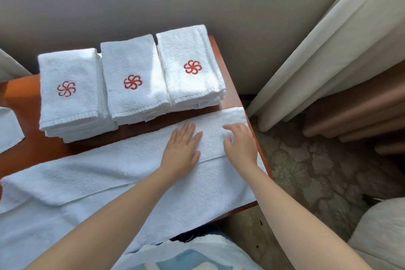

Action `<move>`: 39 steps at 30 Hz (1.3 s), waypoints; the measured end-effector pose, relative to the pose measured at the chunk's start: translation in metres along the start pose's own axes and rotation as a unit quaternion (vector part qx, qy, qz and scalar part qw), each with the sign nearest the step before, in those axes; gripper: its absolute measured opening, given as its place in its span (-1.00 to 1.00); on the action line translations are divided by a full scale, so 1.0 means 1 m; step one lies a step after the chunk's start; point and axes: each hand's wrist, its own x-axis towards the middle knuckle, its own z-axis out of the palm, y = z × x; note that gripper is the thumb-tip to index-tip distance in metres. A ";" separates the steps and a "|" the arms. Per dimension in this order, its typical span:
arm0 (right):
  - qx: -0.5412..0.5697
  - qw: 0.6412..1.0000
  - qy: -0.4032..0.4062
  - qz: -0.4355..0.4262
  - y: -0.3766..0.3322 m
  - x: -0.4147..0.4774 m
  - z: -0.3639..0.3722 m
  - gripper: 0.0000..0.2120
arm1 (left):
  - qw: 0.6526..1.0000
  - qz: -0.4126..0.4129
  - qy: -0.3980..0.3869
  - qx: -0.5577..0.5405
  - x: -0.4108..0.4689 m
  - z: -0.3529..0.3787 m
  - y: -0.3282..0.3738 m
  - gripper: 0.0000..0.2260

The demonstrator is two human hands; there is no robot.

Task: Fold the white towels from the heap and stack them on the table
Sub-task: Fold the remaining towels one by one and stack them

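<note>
Two bare arms reach up from the bottom of the frame, over a bit of blue and white clothing point(192, 256) at the very bottom edge. Both arms end on a big white towel point(98, 182) that lies spread across the near part of the worktop point(19, 94). The towel runs from the lower left of the frame up to the middle right, and its right end is folded back over itself.

The left hand point(182, 149) lies flat on the towel, near the middle of the frame. Its fingers are straight and close together, and the palm presses down at the edge of the folded part. The right hand point(240, 144) is just beside it, close to the worktop's right edge. Its fingers are loosely bent and a little apart, and the fingertips touch the folded part. Neither hand grips the cloth.

Behind the hands, in the upper left and middle of the frame, three stacks of folded white towels stand in a row: the left stack point(70, 103), the middle stack point(133, 94) and the right stack point(190, 81). They stand close side by side. Each top towel has a red flower mark.

More white cloth point(8, 129) peeks in at the left edge. Pale curtains point(328, 50) hang at the upper right, over a patterned carpet point(306, 171).
</note>
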 end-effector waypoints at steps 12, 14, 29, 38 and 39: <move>0.021 0.982 -0.142 -0.122 -0.076 -0.038 0.052 -0.68 | 0.983 -0.155 0.082 -0.051 -0.099 -0.020 -0.053 -0.55; 0.031 0.974 -0.166 -0.149 -0.095 -0.045 0.065 -0.68 | 0.974 -0.196 0.099 -0.056 -0.122 -0.023 -0.068 -0.56; 0.057 0.927 -0.284 -0.238 -0.234 -0.118 0.175 -0.69 | 0.885 -0.410 0.167 -0.145 -0.282 -0.029 -0.183 -0.61; -0.037 0.923 -0.286 -0.256 -0.315 -0.153 0.252 -0.61 | 0.939 -0.300 0.103 -0.132 -0.310 -0.029 -0.293 -0.55; -0.060 0.927 -0.259 -0.264 -0.317 -0.150 0.256 -0.56 | 0.945 -0.285 0.097 -0.126 -0.308 -0.029 -0.302 -0.53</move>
